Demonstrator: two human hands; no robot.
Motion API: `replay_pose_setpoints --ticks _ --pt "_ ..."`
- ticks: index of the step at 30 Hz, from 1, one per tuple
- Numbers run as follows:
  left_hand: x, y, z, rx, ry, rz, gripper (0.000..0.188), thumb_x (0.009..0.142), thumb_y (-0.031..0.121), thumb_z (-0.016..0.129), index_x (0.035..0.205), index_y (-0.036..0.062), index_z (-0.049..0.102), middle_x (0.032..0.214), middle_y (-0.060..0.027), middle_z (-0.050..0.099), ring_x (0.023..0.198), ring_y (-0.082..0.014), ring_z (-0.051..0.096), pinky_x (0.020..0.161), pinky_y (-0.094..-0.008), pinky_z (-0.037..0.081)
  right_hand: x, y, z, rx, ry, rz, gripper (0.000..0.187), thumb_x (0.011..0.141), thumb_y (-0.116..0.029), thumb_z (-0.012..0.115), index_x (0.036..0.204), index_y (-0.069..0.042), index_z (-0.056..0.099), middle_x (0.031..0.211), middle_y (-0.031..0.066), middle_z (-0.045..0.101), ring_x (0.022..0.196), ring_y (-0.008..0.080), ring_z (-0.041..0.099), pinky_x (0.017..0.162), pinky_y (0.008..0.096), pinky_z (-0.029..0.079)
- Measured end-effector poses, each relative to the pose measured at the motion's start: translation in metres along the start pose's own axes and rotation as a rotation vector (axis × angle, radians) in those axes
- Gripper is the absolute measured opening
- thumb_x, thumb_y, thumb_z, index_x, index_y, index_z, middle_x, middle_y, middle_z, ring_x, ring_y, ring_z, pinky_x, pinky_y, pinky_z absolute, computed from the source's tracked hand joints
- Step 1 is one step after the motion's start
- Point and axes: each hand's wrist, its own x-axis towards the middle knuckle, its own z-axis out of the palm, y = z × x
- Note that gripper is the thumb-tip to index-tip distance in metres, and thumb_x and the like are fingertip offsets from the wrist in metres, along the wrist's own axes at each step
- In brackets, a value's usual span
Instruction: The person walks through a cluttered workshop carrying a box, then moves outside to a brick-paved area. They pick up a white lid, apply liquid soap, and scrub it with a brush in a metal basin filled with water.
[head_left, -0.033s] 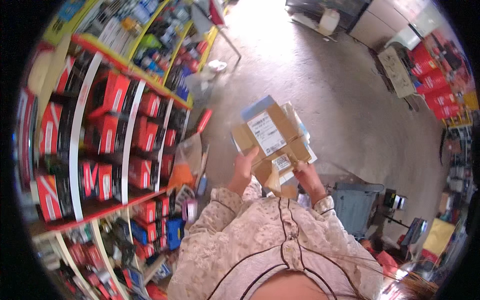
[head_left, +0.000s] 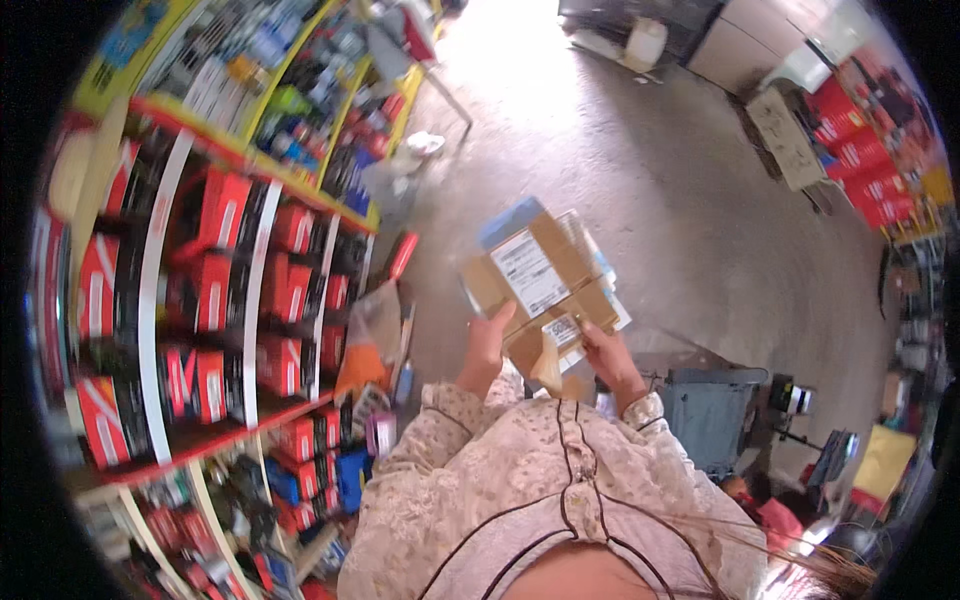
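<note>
In front of my body I hold a small stack of flat cardboard [head_left: 572,254], tilted, with a large white printed label [head_left: 528,270] on top. A second, smaller white label [head_left: 561,330] lies nearer me. From under the far edge sticks a blue piece [head_left: 511,221], and whitish sheets show along the right side. My left hand [head_left: 488,342] grips the left edge, thumb on top. On the right near corner, my right hand [head_left: 609,357] is closed with its thumb on the cardboard. The fingers beneath are hidden. A pale beige strip [head_left: 547,366] hangs at the near edge.
To my left stands a shelf [head_left: 152,300] filled with red and black boxes. Beyond it is a yellow-edged rack [head_left: 262,90] of mixed goods. A grey-blue bin [head_left: 708,415] stands close on my right. Farther right, a small table [head_left: 785,138] stands beside red packages. Concrete floor lies ahead.
My right thumb has shifted slightly on the cardboard. The shelves and floor sit a little differently in the picture, as the view has moved slightly. Both hands keep their hold.
</note>
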Motion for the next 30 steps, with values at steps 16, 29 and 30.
replay_pose_setpoints --ticks 16,29,30 --pt "0.2 0.089 0.308 0.193 -0.714 -0.485 0.039 0.086 0.021 0.063 0.116 -0.0008 0.052 0.106 -0.0094 0.059 0.091 -0.0204 0.061 0.073 -0.032 0.052 0.139 -0.154 -0.024 0.634 0.715 -0.413 0.032 0.085 -0.017 0.065 0.111 0.0 0.056 0.101 0.0057 0.062 0.092 0.0141 0.059 0.078 0.0298 0.049" --pt "0.422 0.119 0.411 0.091 -0.944 -0.546 0.046 0.09 0.035 0.053 0.125 0.0051 0.049 0.12 -0.0053 0.056 0.109 -0.0208 0.052 0.094 -0.0412 0.04 0.264 -0.297 -0.048 0.043 0.715 -0.341 0.043 0.081 -0.031 0.068 0.11 -0.001 0.06 0.098 0.0066 0.065 0.086 0.0141 0.059 0.074 0.0285 0.048" --pt "0.431 0.142 0.41 0.085 -0.885 -0.472 0.046 0.09 0.032 0.054 0.126 0.0042 0.048 0.12 -0.0071 0.056 0.108 -0.021 0.053 0.093 -0.0394 0.041 0.274 -0.324 -0.046 -0.054 0.636 -0.253 0.042 0.08 -0.03 0.069 0.109 -0.001 0.061 0.097 0.0057 0.065 0.087 0.0138 0.059 0.075 0.0282 0.048"
